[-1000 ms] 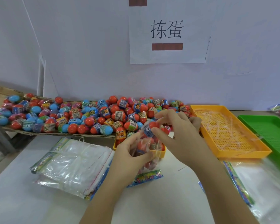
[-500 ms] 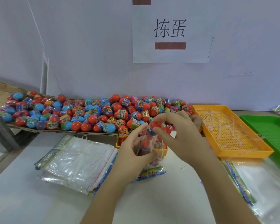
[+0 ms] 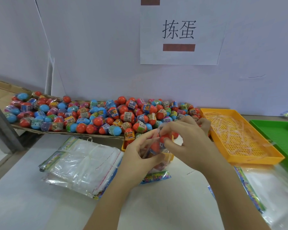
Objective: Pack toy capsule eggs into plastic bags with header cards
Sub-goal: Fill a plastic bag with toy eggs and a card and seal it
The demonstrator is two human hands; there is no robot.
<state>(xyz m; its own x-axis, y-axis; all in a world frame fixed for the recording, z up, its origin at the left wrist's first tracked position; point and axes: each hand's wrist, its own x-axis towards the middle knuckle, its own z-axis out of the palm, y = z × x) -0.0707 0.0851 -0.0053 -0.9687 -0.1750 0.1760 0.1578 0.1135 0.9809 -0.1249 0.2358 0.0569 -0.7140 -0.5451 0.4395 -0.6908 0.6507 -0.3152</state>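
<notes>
both forearms enter from the lower edge and converge toward the middle, bare to the wrist. left hand (image 3: 138, 156): palm turned inward, fingers (image 3: 154, 159) curled round the bag (image 3: 159, 168), thumb raised toward the right fingertips. right hand (image 3: 191, 145): back upward, wrist slightly bent, index finger and thumb pinching a red egg (image 3: 164, 138) just beside the left thumb, remaining fingers loosely curled behind. the fingertips of the two hands lie close together.
</notes>
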